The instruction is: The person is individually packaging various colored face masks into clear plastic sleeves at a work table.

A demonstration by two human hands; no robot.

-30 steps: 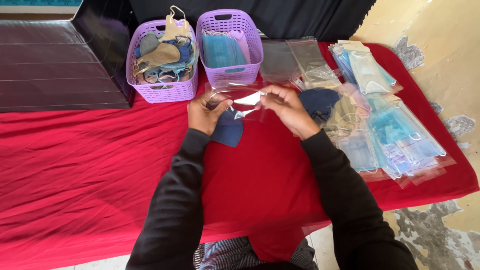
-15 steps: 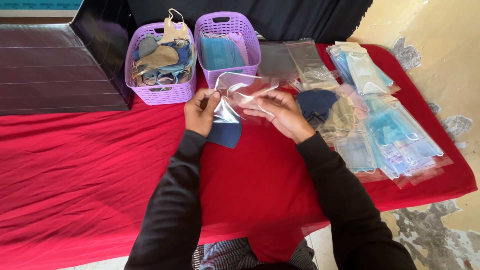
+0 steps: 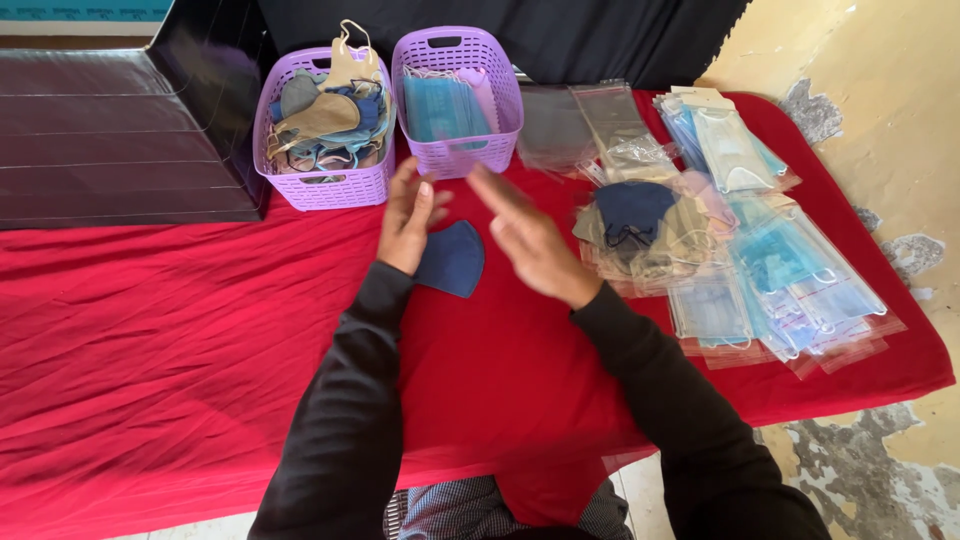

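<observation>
Now the dark blue mask (image 3: 452, 258) lies flat on the red cloth (image 3: 180, 330). The left hand (image 3: 405, 215) rests loose beside it, the right hand (image 3: 530, 240) hovers open, both empty. Best to pick it up gently by its edge.

1 head view, looks steeply down, forward over red table (image 3: 150, 330), close.

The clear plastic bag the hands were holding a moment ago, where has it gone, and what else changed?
Both hands have let go of it; it is no longer visible. The left hand now rests by the dark blue fabric mask on the red tablecloth; the right hand hovers open. Purple baskets unchanged.
</observation>
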